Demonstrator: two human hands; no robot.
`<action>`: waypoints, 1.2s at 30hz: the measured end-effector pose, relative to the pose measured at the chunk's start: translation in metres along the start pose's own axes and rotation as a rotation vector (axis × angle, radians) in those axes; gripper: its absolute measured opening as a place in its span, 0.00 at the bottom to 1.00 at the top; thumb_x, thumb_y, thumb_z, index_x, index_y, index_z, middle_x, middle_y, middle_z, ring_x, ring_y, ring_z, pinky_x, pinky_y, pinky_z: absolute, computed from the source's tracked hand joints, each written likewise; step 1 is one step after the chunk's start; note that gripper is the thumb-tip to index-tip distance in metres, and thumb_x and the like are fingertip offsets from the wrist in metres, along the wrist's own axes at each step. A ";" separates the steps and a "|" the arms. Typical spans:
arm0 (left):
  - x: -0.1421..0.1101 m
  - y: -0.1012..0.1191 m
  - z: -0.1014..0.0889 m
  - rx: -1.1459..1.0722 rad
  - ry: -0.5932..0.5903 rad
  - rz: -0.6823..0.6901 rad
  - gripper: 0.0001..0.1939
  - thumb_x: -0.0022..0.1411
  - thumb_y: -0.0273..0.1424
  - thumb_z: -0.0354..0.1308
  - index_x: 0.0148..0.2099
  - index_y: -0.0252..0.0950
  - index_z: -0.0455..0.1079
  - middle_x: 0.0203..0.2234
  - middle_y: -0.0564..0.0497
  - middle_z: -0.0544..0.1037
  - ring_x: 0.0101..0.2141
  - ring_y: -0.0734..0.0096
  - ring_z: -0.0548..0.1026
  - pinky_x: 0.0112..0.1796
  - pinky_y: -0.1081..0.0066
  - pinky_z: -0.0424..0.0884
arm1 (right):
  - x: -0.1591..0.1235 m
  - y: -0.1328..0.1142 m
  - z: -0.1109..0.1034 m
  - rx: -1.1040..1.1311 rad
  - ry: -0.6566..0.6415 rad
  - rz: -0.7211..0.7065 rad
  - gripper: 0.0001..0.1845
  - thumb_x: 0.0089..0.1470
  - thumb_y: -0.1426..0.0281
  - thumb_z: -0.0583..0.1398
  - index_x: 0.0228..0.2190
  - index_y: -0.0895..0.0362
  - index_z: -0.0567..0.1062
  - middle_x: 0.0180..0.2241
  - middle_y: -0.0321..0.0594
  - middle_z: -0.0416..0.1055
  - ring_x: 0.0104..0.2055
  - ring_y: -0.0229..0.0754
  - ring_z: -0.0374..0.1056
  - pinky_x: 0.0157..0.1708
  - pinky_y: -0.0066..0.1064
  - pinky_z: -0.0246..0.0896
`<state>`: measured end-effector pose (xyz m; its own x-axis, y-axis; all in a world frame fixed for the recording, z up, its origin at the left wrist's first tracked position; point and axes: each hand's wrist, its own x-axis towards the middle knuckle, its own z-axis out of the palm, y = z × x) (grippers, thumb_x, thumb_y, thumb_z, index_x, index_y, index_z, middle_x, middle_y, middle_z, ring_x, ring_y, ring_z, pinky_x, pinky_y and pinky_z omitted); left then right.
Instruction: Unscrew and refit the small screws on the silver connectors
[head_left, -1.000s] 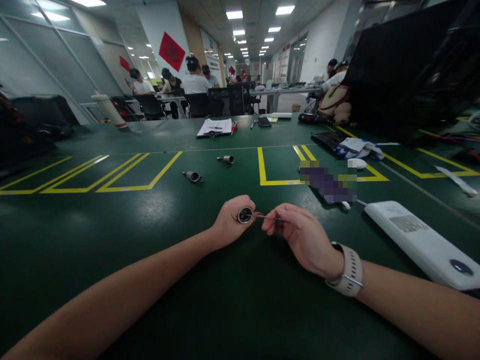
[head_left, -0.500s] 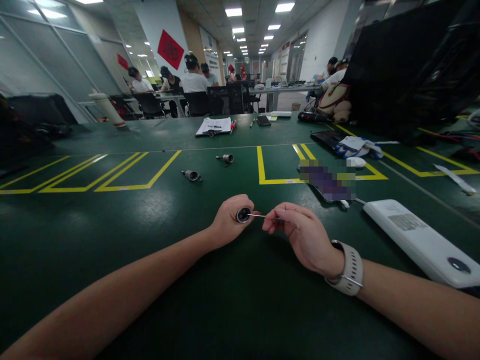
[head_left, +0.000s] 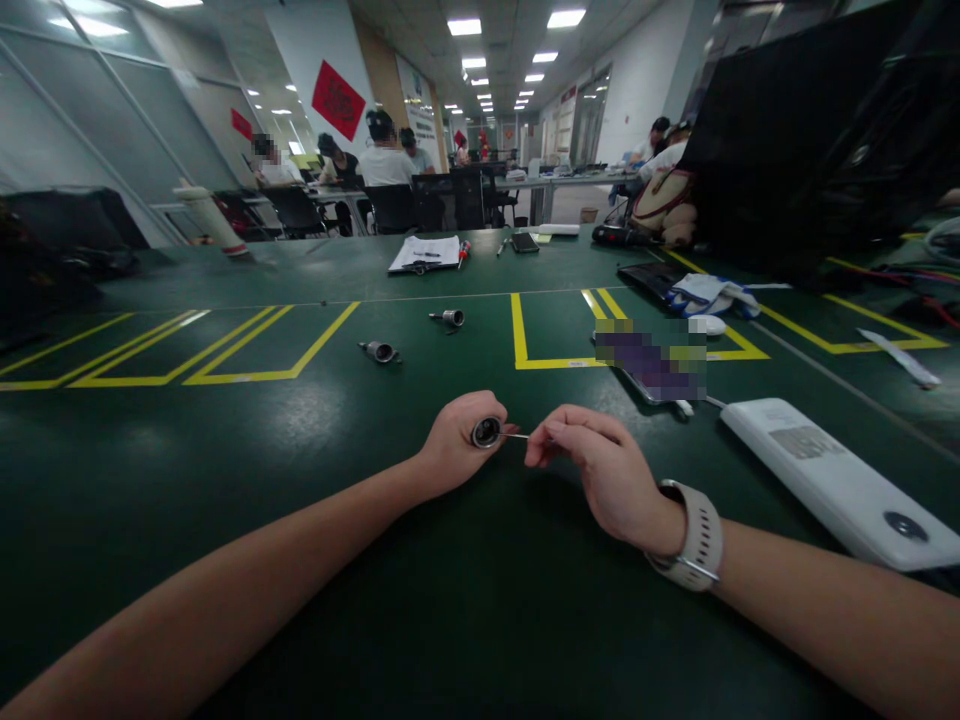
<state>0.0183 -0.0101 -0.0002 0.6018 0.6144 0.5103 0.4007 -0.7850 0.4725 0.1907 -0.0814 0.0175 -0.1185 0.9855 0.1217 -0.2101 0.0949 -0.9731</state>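
My left hand (head_left: 459,440) is closed around a small metal hole saw (head_left: 486,432), its round hollow end facing me and its dark inside showing. Close on the right, my right hand (head_left: 592,465) pinches a thin metal rod (head_left: 516,435), perhaps a hex key. The rod's far end reaches the side of the hole saw's rim by my left fingers; whether it sits in a hole there I cannot tell. Farther off on the green table lie two similar hole saws, one at the left (head_left: 384,352) and another behind it (head_left: 452,318), both with thin shanks.
To the right are a white power bank (head_left: 832,475), a blurred-out phone (head_left: 651,365), a white mouse (head_left: 706,325) and a glove (head_left: 712,294). Yellow tape (head_left: 517,330) marks the table (head_left: 225,450). A clipboard (head_left: 426,253) lies farther back. People sit at desks beyond.
The rod's tip has shifted from across the hole saw's opening to its right side. Both hands stay nearly in place, and the view has moved slightly.
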 end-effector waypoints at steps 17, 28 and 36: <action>0.001 0.000 -0.001 -0.021 0.006 0.000 0.11 0.57 0.28 0.55 0.25 0.35 0.58 0.20 0.57 0.62 0.23 0.77 0.62 0.25 0.75 0.58 | 0.002 0.001 0.001 0.126 0.001 0.077 0.10 0.50 0.71 0.55 0.22 0.58 0.74 0.23 0.38 0.71 0.28 0.39 0.65 0.32 0.34 0.58; 0.002 -0.001 0.001 -0.073 0.033 -0.034 0.12 0.57 0.29 0.56 0.24 0.35 0.57 0.20 0.57 0.61 0.22 0.78 0.61 0.24 0.76 0.57 | 0.002 0.004 0.003 0.281 0.062 0.122 0.10 0.49 0.70 0.56 0.21 0.59 0.74 0.22 0.39 0.71 0.26 0.38 0.64 0.29 0.32 0.57; 0.001 -0.001 0.001 -0.078 0.027 -0.031 0.12 0.56 0.30 0.56 0.24 0.35 0.58 0.20 0.57 0.62 0.22 0.78 0.62 0.24 0.76 0.58 | 0.001 0.006 0.003 0.266 0.039 0.097 0.11 0.51 0.70 0.56 0.22 0.59 0.74 0.23 0.39 0.71 0.27 0.38 0.65 0.30 0.32 0.57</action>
<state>0.0191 -0.0084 -0.0005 0.5704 0.6414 0.5130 0.3634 -0.7572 0.5427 0.1861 -0.0799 0.0129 -0.1141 0.9933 0.0183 -0.4475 -0.0349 -0.8936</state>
